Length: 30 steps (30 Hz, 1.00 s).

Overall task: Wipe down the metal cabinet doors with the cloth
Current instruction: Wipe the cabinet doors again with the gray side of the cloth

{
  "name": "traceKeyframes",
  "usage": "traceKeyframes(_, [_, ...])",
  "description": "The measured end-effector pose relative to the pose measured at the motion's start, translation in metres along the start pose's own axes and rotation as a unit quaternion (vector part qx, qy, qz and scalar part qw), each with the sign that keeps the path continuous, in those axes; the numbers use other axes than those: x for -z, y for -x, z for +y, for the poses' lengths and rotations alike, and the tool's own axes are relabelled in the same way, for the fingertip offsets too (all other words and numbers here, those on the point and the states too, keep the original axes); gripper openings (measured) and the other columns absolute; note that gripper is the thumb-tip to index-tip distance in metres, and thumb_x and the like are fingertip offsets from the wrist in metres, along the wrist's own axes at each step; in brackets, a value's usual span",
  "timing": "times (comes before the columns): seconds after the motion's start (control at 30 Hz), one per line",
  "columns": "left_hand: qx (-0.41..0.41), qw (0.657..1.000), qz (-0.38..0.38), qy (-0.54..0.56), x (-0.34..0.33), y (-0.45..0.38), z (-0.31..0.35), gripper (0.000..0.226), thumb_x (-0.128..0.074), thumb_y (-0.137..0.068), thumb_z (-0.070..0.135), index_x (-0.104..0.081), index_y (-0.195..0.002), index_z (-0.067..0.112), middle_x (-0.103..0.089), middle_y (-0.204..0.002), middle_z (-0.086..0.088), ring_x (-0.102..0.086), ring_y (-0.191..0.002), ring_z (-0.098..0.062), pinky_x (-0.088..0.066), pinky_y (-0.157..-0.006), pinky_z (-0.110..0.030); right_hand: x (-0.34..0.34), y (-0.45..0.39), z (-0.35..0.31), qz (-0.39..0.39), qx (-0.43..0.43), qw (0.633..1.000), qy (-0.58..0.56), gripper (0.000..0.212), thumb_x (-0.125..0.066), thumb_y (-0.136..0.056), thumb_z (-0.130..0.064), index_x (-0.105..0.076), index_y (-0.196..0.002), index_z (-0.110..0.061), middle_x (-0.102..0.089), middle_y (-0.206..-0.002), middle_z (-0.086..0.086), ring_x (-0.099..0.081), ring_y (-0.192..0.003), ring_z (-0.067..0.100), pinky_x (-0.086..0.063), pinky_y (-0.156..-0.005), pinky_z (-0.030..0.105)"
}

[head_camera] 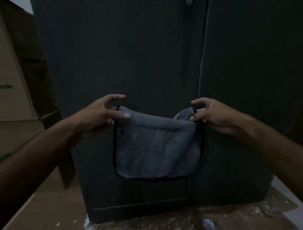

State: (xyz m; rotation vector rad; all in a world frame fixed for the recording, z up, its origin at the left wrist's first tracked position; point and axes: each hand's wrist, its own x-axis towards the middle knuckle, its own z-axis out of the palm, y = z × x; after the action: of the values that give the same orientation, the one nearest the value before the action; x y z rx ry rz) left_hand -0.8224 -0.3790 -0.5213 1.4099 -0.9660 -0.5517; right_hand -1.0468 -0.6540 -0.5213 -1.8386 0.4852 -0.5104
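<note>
A grey cloth with a dark border hangs spread out in front of the dark metal cabinet. My left hand pinches its upper left corner between thumb and fingers. My right hand pinches the upper right corner, where the cloth bunches a little. The cloth hangs over the lower part of the left cabinet door. The right door stands beside it, with a narrow vertical gap between the two. The light is dim.
Stacked cardboard boxes stand close on the left, against the cabinet's side. The floor below is brown and speckled with pale spots. A small latch or handle shows at the top edge of the left door.
</note>
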Motion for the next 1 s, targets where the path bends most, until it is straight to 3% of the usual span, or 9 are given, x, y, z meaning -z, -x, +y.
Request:
traceKeyframes(0.13, [-0.092,0.979,-0.023,-0.183,0.005,0.001,0.003,0.053,-0.081,-0.073,-0.004,-0.072,-0.117,0.024,-0.073,-0.119,-0.006,-0.073,-0.105,-0.016,-0.062,-0.086,-0.032,0.003,-0.004,-0.003,0.165,0.102,0.954,0.229,0.018,-0.063,-0.099,-0.011,-0.061,-0.116,-0.016,-0.067,-0.099,0.007,-0.064,-0.086,0.016,-0.052,-0.068,0.028])
traceKeyframes(0.27, [-0.152,0.905,0.056,-0.394,0.005,0.004,0.0,0.02,-0.07,-0.098,0.014,-0.075,-0.106,0.032,-0.077,-0.1,0.01,-0.072,-0.094,-0.001,-0.06,-0.076,-0.024,0.001,-0.006,-0.002,0.205,0.093,0.968,0.113,0.013,-0.052,-0.106,-0.021,-0.056,-0.119,-0.022,-0.064,-0.109,0.004,-0.063,-0.102,0.02,-0.057,-0.084,0.038])
traceKeyframes(0.33, [-0.147,0.904,0.086,-0.393,0.006,0.004,-0.001,0.015,-0.067,-0.1,0.021,-0.073,-0.106,0.034,-0.076,-0.095,0.012,-0.07,-0.09,0.004,-0.054,-0.068,-0.017,-0.002,-0.001,-0.007,0.174,0.024,0.984,0.0,0.02,-0.055,-0.105,-0.028,-0.052,-0.125,-0.029,-0.062,-0.12,0.004,-0.064,-0.108,0.024,-0.059,-0.087,0.045])
traceKeyframes(0.4, [-0.145,0.91,0.107,-0.372,0.011,0.001,-0.004,0.012,-0.068,-0.1,0.026,-0.072,-0.107,0.034,-0.077,-0.096,0.009,-0.071,-0.09,-0.001,-0.055,-0.071,-0.024,0.0,0.004,-0.011,0.109,-0.038,0.99,-0.081,0.038,-0.064,-0.1,-0.03,-0.045,-0.133,-0.034,-0.062,-0.12,0.005,-0.068,-0.107,0.028,-0.061,-0.078,0.049])
traceKeyframes(0.5, [-0.139,0.933,0.132,-0.306,0.02,-0.001,-0.004,0.01,-0.07,-0.098,0.026,-0.074,-0.107,0.03,-0.079,-0.095,0.003,-0.073,-0.088,-0.006,-0.054,-0.071,-0.028,0.007,0.007,-0.014,0.039,-0.051,0.987,-0.147,0.07,-0.079,-0.087,-0.018,-0.038,-0.139,-0.037,-0.067,-0.123,0.014,-0.073,-0.102,0.033,-0.061,-0.074,0.051])
traceKeyframes(0.6, [-0.123,0.955,0.146,-0.229,0.021,-0.001,-0.004,0.01,-0.07,-0.098,0.023,-0.077,-0.105,0.022,-0.08,-0.095,0.001,-0.073,-0.084,-0.008,-0.056,-0.071,-0.028,0.008,0.009,-0.017,0.004,-0.045,0.985,-0.169,0.077,-0.081,-0.078,-0.004,-0.044,-0.141,-0.031,-0.063,-0.13,0.015,-0.068,-0.112,0.032,-0.06,-0.079,0.043])
traceKeyframes(0.73, [-0.133,0.963,0.158,-0.174,0.019,-0.002,-0.001,0.009,-0.07,-0.098,0.016,-0.078,-0.1,0.021,-0.079,-0.086,0.007,-0.07,-0.074,0.001,-0.052,-0.062,-0.014,-0.002,0.014,-0.016,-0.065,-0.027,0.997,0.023,0.081,-0.072,-0.075,0.018,-0.051,-0.138,-0.028,-0.059,-0.12,0.01,-0.063,-0.107,0.024,-0.057,-0.084,0.033])
traceKeyframes(0.87, [-0.124,0.955,0.155,-0.219,0.017,0.002,0.001,0.013,-0.071,-0.097,0.02,-0.078,-0.108,0.022,-0.08,-0.097,0.004,-0.073,-0.086,-0.001,-0.054,-0.07,-0.02,-0.01,0.004,-0.005,0.013,-0.02,0.938,0.345,0.06,-0.084,-0.081,-0.009,-0.058,-0.13,-0.032,-0.064,-0.115,0.003,-0.063,-0.104,0.021,-0.056,-0.09,0.037])
traceKeyframes(1.0, [-0.109,0.942,0.14,-0.284,0.018,0.004,0.003,0.023,-0.071,-0.097,0.016,-0.075,-0.12,0.02,-0.077,-0.104,0.004,-0.068,-0.076,0.009,-0.05,-0.056,-0.011,0.001,-0.007,0.0,0.114,0.016,0.974,0.195,0.03,-0.077,-0.091,-0.019,-0.063,-0.116,-0.026,-0.067,-0.104,0.003,-0.068,-0.093,0.021,-0.054,-0.064,0.03])
